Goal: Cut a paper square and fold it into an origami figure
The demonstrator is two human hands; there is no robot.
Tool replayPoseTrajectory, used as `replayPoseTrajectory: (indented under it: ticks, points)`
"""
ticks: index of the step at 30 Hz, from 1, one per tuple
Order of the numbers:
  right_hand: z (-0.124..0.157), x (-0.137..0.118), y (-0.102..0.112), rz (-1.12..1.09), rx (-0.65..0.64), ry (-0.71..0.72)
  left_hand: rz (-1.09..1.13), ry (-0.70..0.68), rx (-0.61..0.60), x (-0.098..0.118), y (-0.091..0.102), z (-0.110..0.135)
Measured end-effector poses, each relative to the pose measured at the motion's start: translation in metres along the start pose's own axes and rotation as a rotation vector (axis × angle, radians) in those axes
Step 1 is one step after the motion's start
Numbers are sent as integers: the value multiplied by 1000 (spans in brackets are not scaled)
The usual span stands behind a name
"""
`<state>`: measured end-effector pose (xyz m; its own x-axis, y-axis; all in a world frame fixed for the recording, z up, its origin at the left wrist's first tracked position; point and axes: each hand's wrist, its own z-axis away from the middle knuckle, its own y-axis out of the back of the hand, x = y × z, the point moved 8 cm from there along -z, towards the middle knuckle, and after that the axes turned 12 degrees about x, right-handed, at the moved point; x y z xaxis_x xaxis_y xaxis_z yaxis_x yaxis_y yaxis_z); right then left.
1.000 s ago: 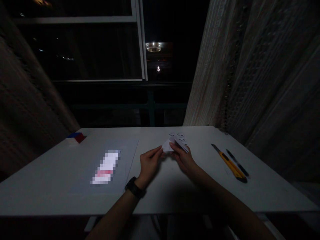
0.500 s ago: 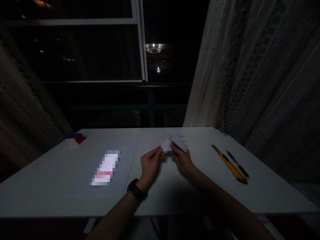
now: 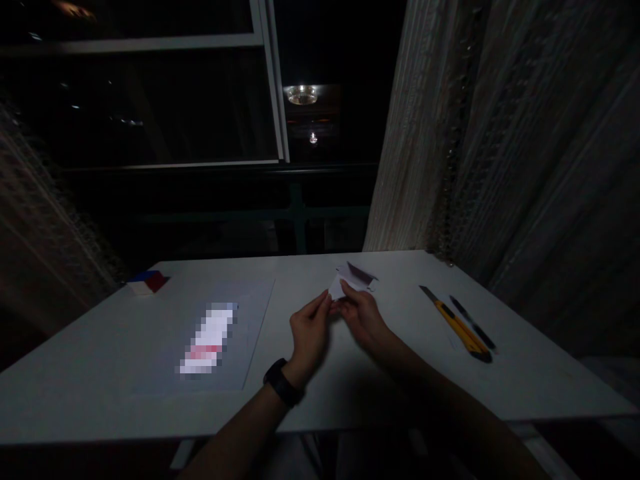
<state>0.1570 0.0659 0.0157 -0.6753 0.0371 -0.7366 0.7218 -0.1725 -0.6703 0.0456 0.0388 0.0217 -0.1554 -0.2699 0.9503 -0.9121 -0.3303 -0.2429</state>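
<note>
Both hands grasp a folded piece of white paper [image 3: 354, 273] over the middle of the white desk [image 3: 530, 383]: the left hand [image 3: 310, 328] pinches its near left corner, while the right hand [image 3: 367, 320] lays a thumb on top, fingers curled below. Whether the paper touches the desktop is unclear. A black watch [image 3: 283, 383] circles the left wrist. Rightward, a yellow utility knife [image 3: 463, 329] lies just beside a dark pen [image 3: 472, 323]; leftward, a bright, pixelated rectangle [image 3: 210, 337] sits on a flat sheet [image 3: 254, 330].

Dim light; white table [image 3: 100, 353] before dark window [image 3: 190, 107]; curtains [image 3: 403, 147] both sides; round lamp [image 3: 303, 96] glowing right of window frame [image 3: 277, 100].
</note>
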Motion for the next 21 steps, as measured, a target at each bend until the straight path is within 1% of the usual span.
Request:
replayPoseTrajectory:
  ticks: [4,8,11,15,16,18,19,21]
  points:
    - [3,-9,1,84,48,55,27,-7,-24,-4,-4,4]
    - [3,-17,6,188,98,152,51,36,-30,-11,0,2]
    - [-2,-18,8,311,63,184,57,86,-93,-14,1,-4]
    - [-9,-12,10,445,-29,119,-29,228,-304,-20,-5,-8]
    - [-10,-10,9,460,-62,88,-46,247,-378,-19,-8,-8]
    - [-9,-5,6,473,-138,21,-91,239,-499,-13,-11,-8]
    - [-7,-3,4,475,-171,-9,-139,209,-554,-10,-12,-8]
    - [-5,-1,2,478,-210,-52,-234,134,-623,-3,-12,-9]
